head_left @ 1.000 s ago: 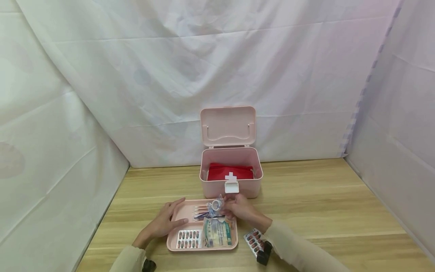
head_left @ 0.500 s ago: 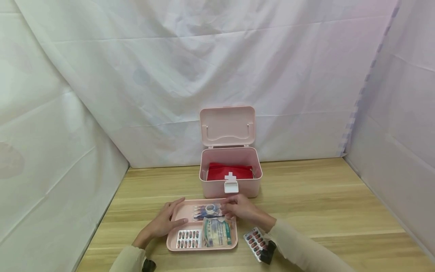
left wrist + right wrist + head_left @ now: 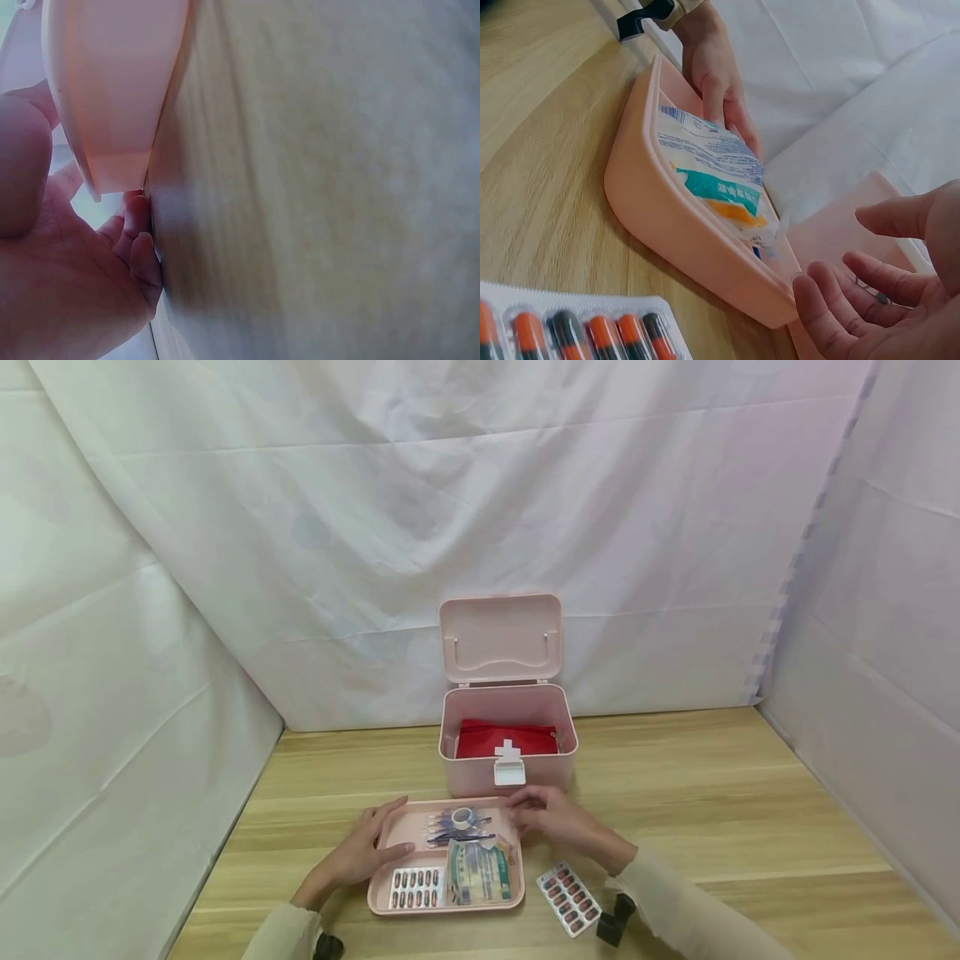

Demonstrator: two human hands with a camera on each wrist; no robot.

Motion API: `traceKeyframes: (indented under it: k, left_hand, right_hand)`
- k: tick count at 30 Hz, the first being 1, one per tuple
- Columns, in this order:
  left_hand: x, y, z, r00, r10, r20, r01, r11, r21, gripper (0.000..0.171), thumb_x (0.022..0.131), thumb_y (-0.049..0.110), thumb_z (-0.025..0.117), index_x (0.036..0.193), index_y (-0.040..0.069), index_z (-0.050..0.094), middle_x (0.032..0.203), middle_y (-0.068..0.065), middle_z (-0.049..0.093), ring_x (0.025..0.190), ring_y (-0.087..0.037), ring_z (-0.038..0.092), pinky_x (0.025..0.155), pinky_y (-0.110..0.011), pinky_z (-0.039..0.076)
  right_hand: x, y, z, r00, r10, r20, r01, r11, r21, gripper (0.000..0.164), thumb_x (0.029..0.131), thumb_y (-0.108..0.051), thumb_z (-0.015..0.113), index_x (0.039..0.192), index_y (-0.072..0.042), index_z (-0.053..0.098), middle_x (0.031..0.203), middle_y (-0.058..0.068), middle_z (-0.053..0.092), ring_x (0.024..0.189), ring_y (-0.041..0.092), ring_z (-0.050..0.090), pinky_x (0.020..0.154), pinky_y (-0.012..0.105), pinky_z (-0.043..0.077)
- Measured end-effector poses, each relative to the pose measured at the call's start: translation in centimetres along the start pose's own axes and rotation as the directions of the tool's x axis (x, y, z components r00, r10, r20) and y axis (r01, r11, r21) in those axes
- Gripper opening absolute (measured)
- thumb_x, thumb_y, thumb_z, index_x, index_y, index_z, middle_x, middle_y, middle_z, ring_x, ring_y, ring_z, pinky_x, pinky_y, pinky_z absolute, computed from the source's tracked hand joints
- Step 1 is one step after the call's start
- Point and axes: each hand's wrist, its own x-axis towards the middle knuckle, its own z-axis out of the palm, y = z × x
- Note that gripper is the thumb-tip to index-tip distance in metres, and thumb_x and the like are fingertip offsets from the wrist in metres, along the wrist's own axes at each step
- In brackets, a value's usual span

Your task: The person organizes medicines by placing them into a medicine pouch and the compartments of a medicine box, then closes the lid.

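Observation:
My left hand (image 3: 360, 853) holds the left end of a shallow pink tray (image 3: 405, 818), its thumb over the rim and other fingers bent outside the wall. Beside the tray's far right corner is my right hand (image 3: 558, 822), its fingers loosely bent and nothing between them in the right wrist view. A white tape roll (image 3: 465, 825) in clear wrap lies on slim packaged swabs (image 3: 444, 838) in the tray's far compartment. Nearer are a capsule blister pack (image 3: 417, 887) and a plastic packet with green and orange print (image 3: 718, 184).
Behind the tray stands a pink first-aid box (image 3: 465, 777) with its lid raised and a red pouch (image 3: 487, 741) inside. A second capsule blister pack (image 3: 568, 898) lies on the wooden table right of the tray. White curtains (image 3: 360, 568) surround the table.
My right hand has let go of the wrapped tape roll, which now lies on the swabs, and has moved right to the tray's edge. My left hand has stayed in place.

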Motion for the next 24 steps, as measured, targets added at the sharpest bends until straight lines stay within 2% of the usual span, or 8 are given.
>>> traceKeyframes:
  k: [4,9,15,24]
  left_hand:
    - [0.0,0.0,0.0,1.0,0.002,0.003,-0.002,1.0,0.003,0.079,0.086,0.042,0.075,0.153,0.024,0.038,0.135,-0.018,0.043,0.123,-0.033,0.044,0.102,-0.064,0.038]
    - [0.1,0.0,0.0,1.0,-0.004,0.007,0.003,1.0,0.001,0.079,0.086,0.042,0.075,0.153,0.024,0.037,0.134,-0.018,0.043,0.121,-0.032,0.044,0.102,-0.063,0.038]
    - [0.1,0.1,-0.1,1.0,0.005,0.006,-0.005,1.0,-0.001,0.079,0.086,0.041,0.075,0.153,0.023,0.037,0.133,-0.018,0.043,0.12,-0.032,0.044,0.102,-0.063,0.038]
    - [0.0,0.0,-0.1,1.0,0.009,0.004,-0.009,1.0,0.001,0.079,0.086,0.041,0.075,0.153,0.022,0.037,0.132,-0.017,0.044,0.12,-0.032,0.045,0.101,-0.063,0.039]
  right_hand:
    - [-0.6,0.2,-0.9,1.0,-0.019,0.003,0.019,0.999,-0.027,0.035,0.092,-0.016,0.07,0.12,0.003,0.061,0.109,0.015,0.067,0.093,0.025,0.065,0.083,0.043,0.057]
    - [-1.6,0.5,-2.4,0.997,-0.011,0.082,0.01,1.0,0.012,0.039,0.089,-0.009,0.068,0.124,0.006,0.056,0.108,0.018,0.065,0.09,0.035,0.066,0.078,0.048,0.057]
    - [-2.7,1.1,-3.7,0.99,0.02,0.14,-0.015,0.999,-0.037,0.046,0.084,-0.006,0.069,0.127,0.006,0.055,0.115,0.022,0.063,0.096,0.024,0.064,0.075,0.041,0.058]
    - [-3.6,2.2,-4.8,0.986,0.062,0.153,-0.06,0.998,-0.018,0.052,0.082,-0.007,0.072,0.129,0.006,0.053,0.116,0.02,0.061,0.097,0.023,0.061,0.073,0.041,0.058]
